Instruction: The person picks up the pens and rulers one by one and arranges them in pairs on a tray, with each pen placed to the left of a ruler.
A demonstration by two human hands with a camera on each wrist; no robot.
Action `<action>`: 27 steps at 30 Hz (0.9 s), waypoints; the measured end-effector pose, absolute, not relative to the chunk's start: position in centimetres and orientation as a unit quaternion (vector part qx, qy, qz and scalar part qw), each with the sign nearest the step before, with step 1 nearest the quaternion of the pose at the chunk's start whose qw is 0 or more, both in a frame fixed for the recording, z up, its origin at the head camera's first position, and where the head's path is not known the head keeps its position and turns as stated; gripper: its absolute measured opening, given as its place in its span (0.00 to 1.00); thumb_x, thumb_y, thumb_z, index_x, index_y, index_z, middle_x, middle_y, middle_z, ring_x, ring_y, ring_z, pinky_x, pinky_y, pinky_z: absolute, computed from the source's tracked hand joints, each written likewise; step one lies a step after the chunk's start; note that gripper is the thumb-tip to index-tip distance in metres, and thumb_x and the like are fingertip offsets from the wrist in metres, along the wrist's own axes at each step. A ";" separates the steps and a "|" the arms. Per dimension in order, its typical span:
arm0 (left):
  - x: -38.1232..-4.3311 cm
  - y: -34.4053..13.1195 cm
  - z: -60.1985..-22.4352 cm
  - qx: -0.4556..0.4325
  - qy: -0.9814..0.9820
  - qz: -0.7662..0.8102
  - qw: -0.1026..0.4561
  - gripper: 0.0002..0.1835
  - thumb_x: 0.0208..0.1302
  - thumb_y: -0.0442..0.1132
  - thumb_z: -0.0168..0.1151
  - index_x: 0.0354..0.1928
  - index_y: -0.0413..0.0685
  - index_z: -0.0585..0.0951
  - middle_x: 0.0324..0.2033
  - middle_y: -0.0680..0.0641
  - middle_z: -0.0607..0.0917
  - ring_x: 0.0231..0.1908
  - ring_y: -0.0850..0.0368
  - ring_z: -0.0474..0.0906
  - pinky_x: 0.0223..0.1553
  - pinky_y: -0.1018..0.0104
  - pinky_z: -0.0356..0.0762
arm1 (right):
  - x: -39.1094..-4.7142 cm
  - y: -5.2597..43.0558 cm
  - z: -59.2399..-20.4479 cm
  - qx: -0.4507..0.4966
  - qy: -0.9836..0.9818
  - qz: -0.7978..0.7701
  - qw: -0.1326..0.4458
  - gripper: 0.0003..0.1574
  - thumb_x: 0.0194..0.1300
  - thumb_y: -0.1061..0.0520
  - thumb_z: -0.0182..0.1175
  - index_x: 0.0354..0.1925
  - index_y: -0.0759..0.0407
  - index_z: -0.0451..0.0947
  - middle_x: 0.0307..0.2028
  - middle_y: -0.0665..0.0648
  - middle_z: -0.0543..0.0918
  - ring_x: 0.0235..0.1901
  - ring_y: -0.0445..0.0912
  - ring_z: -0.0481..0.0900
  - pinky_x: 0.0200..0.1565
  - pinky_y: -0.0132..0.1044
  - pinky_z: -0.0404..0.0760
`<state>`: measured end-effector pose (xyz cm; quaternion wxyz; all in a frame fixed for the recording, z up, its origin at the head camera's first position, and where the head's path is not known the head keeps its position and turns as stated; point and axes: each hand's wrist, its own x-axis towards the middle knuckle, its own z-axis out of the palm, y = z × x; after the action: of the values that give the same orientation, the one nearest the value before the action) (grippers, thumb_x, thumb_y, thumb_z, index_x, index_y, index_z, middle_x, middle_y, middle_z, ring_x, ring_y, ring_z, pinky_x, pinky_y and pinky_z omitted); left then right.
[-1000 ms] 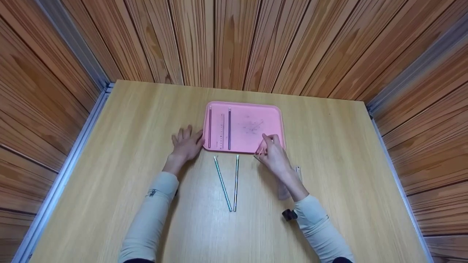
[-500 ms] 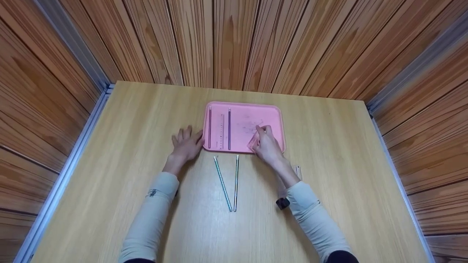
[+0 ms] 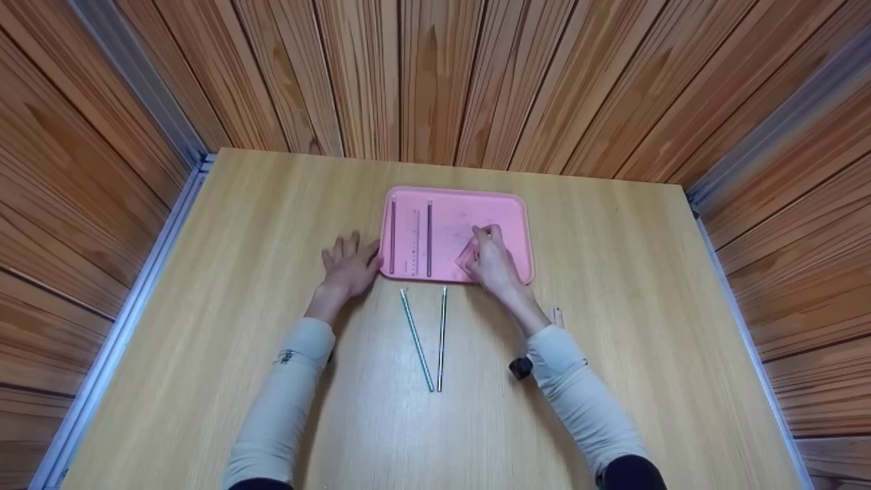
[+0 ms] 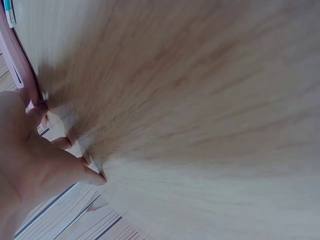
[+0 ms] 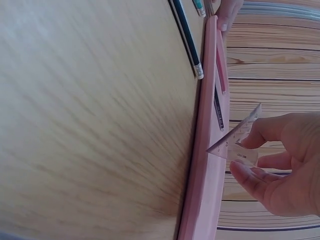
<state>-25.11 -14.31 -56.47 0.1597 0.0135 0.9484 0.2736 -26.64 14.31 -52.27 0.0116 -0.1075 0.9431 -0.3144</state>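
My right hand [image 3: 495, 264] pinches a clear triangular set square [image 5: 235, 142] between thumb and fingers, over the right part of a pink tray [image 3: 510, 209]. In the right wrist view the set square is tilted, one corner at the tray's near rim. My left hand [image 3: 350, 272] rests on the table with fingers spread, its thumb touching the tray's left edge. Inside the tray, at the left, a reddish pencil [image 3: 392, 235] and a dark pencil [image 3: 429, 238] lie parallel, with a clear ruler [image 3: 414, 241] between them.
In front of the tray, a teal pencil [image 3: 417, 340] and a dark striped pencil [image 3: 442, 340] lie on the wooden table [image 3: 633, 306]. Another clear, ruler-like piece [image 3: 556, 316] is partly hidden under my right forearm. Wood-panelled walls [image 3: 435, 82] stand round the table.
My right hand has moved forward and slightly left with the set square, from the tray's near edge to over its inside. The left hand has stayed in place.
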 end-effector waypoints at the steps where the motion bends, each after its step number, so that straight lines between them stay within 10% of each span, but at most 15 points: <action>1: -25.1 -14.3 -56.5 0.014 0.948 0.275 0.159 0.31 0.77 0.62 0.36 0.78 0.67 0.54 0.80 0.41 0.38 0.77 0.34 0.24 0.71 0.32 0.19 | -26.8 14.2 -52.4 -0.109 0.943 -0.314 0.006 0.41 0.56 0.72 0.57 0.69 0.71 0.64 0.58 0.67 0.69 0.38 0.49 0.76 0.37 0.40 0.82; 15: -25.0 -14.4 -56.7 0.018 0.950 0.268 0.157 0.31 0.77 0.61 0.36 0.78 0.67 0.54 0.80 0.41 0.38 0.77 0.34 0.25 0.71 0.31 0.19 | -28.3 13.4 -53.5 -0.104 0.932 -0.347 -0.026 0.13 0.53 0.71 0.59 0.40 0.66 0.71 0.45 0.63 0.71 0.39 0.51 0.76 0.42 0.43 0.80; 27: -24.9 -14.4 -56.8 0.021 0.952 0.265 0.150 0.31 0.77 0.61 0.36 0.78 0.67 0.54 0.80 0.41 0.38 0.77 0.34 0.26 0.71 0.31 0.20 | -29.2 12.9 -54.2 -0.085 0.922 -0.375 -0.041 0.17 0.55 0.72 0.57 0.45 0.68 0.77 0.50 0.63 0.73 0.41 0.51 0.79 0.45 0.42 0.82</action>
<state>-24.89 -14.41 -56.76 0.1503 0.0208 0.9523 0.2647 -29.17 12.94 -54.25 -0.0405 -0.0849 0.9221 -0.3753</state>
